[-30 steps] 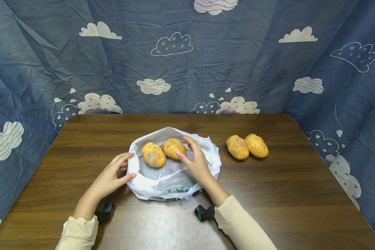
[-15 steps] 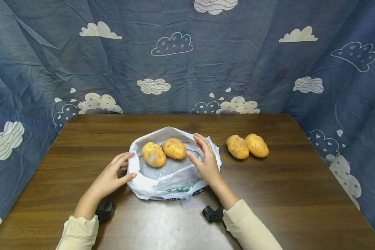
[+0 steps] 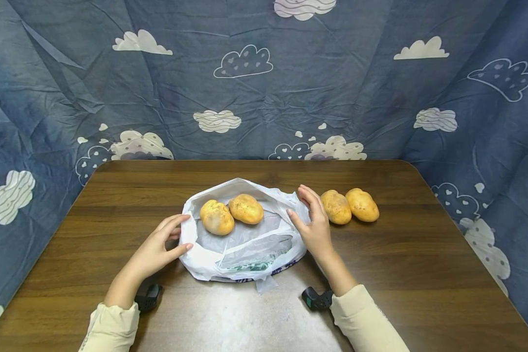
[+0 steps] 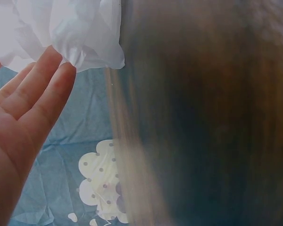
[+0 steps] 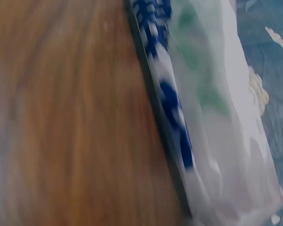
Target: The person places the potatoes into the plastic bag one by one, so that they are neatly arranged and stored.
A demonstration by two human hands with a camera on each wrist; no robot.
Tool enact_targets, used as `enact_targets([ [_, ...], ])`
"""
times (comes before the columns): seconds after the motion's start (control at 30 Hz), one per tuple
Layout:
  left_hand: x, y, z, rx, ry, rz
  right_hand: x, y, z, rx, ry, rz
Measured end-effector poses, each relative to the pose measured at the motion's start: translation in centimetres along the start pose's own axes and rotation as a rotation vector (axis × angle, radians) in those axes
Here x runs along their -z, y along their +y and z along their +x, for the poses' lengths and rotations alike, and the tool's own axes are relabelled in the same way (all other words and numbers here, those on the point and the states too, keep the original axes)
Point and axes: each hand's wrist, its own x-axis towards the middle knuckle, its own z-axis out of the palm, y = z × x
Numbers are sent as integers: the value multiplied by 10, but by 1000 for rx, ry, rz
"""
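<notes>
A white plastic bag (image 3: 202, 261) lies on the table with its mouth spread wide. Inside it two potatoes (image 3: 217, 217) (image 3: 246, 209) sit side by side. My left hand (image 3: 156, 249) rests against the bag's left rim; in the left wrist view its extended fingers (image 4: 37, 92) touch the white plastic from outside. Over the bag's right rim is my right hand (image 3: 314, 227), fingers and thumb spread, with nothing held. Just beyond its fingers lie two more potatoes (image 3: 336, 207) (image 3: 362, 205), close together. The right wrist view shows the bag's printed side (image 5: 174, 113) but not the hand.
The brown wooden table (image 3: 422, 274) reaches back to a blue cloud-patterned curtain (image 3: 246, 98). A black wrist device (image 3: 148, 297) is under the left wrist, and another black device (image 3: 317, 298) by the right wrist.
My right hand has moved right, from the potato inside the bag to the bag's right rim, near the potatoes outside. The left hand has stayed in place.
</notes>
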Motion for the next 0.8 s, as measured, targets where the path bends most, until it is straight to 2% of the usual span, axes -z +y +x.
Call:
enact_targets([
  [0.23,0,3,0,7,-3,-4,21,10,-2,-57,28,-69],
  [0.5,0,3,1,-1,1,-11,47,21,-1,-73,98,-162],
  [0.57,2,12,1,4,0,-8,55,24,-1,-87,105,-191],
  [0.63,3,20,2,5,-1,-2,65,37,-3,-109,107,-222],
  [0.73,3,21,2,11,0,2,80,59,-7,-163,130,-254],
  [0.8,1,12,1,6,-1,6,90,74,-11,-202,154,-271],
])
